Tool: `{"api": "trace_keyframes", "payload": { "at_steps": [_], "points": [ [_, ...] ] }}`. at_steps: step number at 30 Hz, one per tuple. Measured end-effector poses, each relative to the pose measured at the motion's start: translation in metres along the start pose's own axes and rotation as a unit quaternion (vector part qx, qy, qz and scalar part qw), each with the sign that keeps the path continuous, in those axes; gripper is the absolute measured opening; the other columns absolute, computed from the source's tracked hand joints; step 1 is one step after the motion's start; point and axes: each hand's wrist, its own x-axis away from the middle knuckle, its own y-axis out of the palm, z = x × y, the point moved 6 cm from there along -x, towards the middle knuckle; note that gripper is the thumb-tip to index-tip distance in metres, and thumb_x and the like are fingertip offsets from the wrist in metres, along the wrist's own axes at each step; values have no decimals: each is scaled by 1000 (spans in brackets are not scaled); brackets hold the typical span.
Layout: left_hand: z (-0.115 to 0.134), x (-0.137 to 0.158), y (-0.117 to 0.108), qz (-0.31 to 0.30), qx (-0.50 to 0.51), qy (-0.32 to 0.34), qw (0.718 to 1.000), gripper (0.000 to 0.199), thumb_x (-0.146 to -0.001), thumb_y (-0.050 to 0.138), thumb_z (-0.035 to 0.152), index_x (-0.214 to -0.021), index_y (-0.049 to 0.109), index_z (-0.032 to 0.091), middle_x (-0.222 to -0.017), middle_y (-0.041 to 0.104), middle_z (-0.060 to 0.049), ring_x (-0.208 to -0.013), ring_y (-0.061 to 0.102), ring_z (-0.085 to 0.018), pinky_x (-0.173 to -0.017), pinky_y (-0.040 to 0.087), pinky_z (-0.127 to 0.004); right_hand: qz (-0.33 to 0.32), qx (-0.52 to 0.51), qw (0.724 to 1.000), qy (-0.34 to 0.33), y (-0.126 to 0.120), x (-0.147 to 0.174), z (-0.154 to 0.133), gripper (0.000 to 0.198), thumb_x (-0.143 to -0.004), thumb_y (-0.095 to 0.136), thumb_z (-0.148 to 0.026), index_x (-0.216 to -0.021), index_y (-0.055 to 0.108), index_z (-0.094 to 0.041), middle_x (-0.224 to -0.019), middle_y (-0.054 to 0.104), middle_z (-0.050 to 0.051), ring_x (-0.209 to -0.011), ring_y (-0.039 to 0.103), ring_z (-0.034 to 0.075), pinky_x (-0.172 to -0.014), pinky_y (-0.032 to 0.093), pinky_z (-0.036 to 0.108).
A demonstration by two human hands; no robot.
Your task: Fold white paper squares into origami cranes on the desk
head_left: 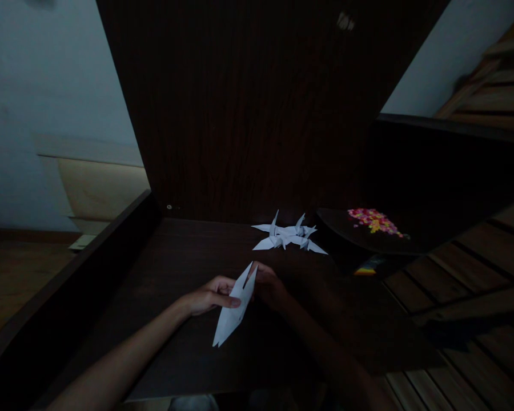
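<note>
White origami base (231,319), narrow and lozenge-shaped, is leaning at a slant between the two hands, above the near part of the dark wooden desktop (171,342); its upper end is dividing into two long points with a slit between them, and its lower end is showing a small notch. The left hand (212,294) is gripping the paper from its left side, the thumb pressing flat on the facing surface and the other fingers lying behind, so that the sheet is being pinched between them. The right hand (269,285) is curling beside the upper right edge; its fingertips are partly hiding behind the paper, and whether they are pinching or merely touching it cannot be told. Beyond the hands, a cluster of white origami cranes (286,231) is resting on the desktop, pointed tips spreading outward. To the right, a dark shelf (336,225) is bearing a scatter of small pink and yellow pieces (372,220), while a yellow-edged item (365,271) is showing just below. A tall dark wooden panel (248,114) is standing behind the desktop, with a pale wall (60,85) appearing beyond it.
</note>
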Motion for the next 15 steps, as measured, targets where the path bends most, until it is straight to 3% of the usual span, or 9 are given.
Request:
{"api": "trace_keyframes", "payload": {
  "at_steps": [6,15],
  "points": [
    [2,-1,-4,36,-18,-2,999,32,-63,79,26,-91,71,11,-75,69,-4,-61,61,-14,-57,44,-21,22,48,997,-56,-6,-1,-5,32,-56,77,-26,-77,54,-19,-64,60,-3,-48,53,10,-38,41,18],
    [4,-2,-9,70,-45,8,996,30,-64,78,27,-89,71,12,-76,70,-4,-62,61,-14,-58,43,-22,41,187,972,-134,-11,2,-17,28,-63,75,-33,-69,52,-20,-71,58,-1,-58,51,12,-46,41,21]
  ]
}}
